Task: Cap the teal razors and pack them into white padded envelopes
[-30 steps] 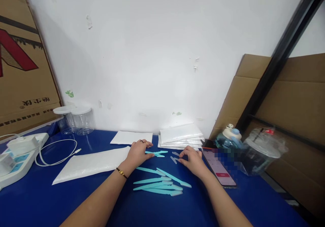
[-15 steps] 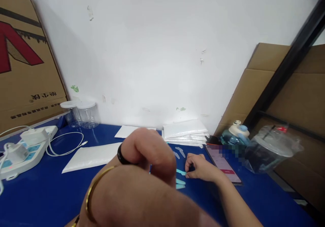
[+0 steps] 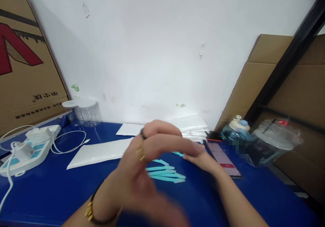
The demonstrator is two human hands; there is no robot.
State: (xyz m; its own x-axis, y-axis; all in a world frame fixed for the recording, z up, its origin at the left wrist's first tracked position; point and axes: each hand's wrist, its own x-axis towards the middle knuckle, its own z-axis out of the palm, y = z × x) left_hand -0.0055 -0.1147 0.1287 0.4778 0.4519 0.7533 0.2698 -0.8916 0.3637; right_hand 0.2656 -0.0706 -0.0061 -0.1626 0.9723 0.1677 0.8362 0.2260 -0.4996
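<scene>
The left hand arches up, thumb and fingers apart, nothing visible between — perhaps to clear the razors lying left of the phone; the right hand, just beside it, has one razor at its fingertips, pinched or merely touched I can't tell — far left of the phone, the box shows Chinese characters
</scene>
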